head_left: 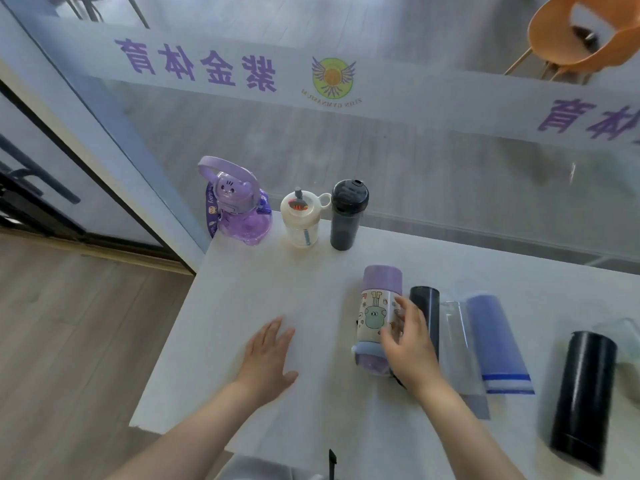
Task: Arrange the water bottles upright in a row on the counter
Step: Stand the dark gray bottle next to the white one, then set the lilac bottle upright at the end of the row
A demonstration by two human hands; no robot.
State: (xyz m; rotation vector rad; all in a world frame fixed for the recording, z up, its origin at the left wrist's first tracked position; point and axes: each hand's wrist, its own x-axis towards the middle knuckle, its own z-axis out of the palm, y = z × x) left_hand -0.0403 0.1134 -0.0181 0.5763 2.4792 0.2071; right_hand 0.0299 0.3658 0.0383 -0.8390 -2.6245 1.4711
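Your right hand curls around the lying purple-capped cartoon-printed plastic bottle mid-worktop; your left hand rests flat, holding nothing. Likely light, stiff and smooth, so take its printed middle firmly before standing it.

On the frosted band of the glass wall at 12 o'clock, mirrored purple characters read 紫金体育, repeated in part at 2 o'clock, with "ZIJIN GYMNASIUM" under the round winged logo, while the purple bottle's strap at 10 o'clock reads "day".
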